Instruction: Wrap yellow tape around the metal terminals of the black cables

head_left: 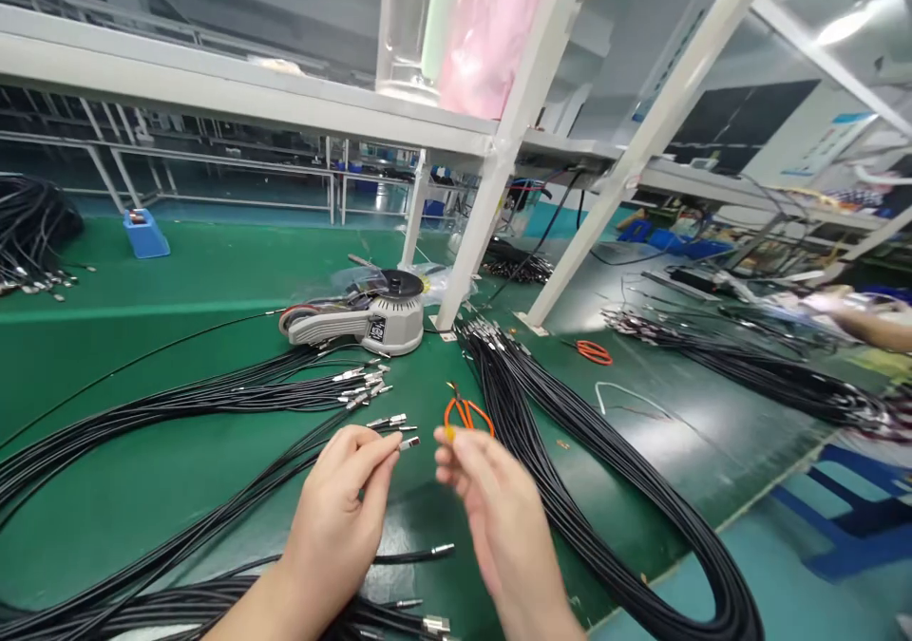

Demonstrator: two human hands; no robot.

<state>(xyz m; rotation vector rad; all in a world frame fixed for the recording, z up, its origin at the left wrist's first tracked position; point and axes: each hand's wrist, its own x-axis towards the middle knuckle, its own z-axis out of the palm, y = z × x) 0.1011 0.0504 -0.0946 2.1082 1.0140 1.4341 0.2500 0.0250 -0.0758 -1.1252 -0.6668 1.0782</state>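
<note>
My left hand point(349, 499) pinches a black cable near its end, and the cable's small metal connector point(409, 443) sticks out past the fingertips. Facing it, a little to the right, my right hand point(499, 503) holds a small piece of yellow tape point(449, 434) between thumb and forefinger. The tape and the connector are apart. Just behind my right fingertips lie orange-handled scissors point(466, 413) on the green table mat point(214, 290). Black cables with metal ends point(178, 399) run in from the left, around and under my left hand.
A grey tape dispenser point(395, 328) stands beyond my hands. Right of it lies a thick looped cable bundle point(605, 489). White frame posts point(491, 176) rise from the table. A blue bin point(146, 235) sits at back left. Another person's arm point(873, 323) shows at far right.
</note>
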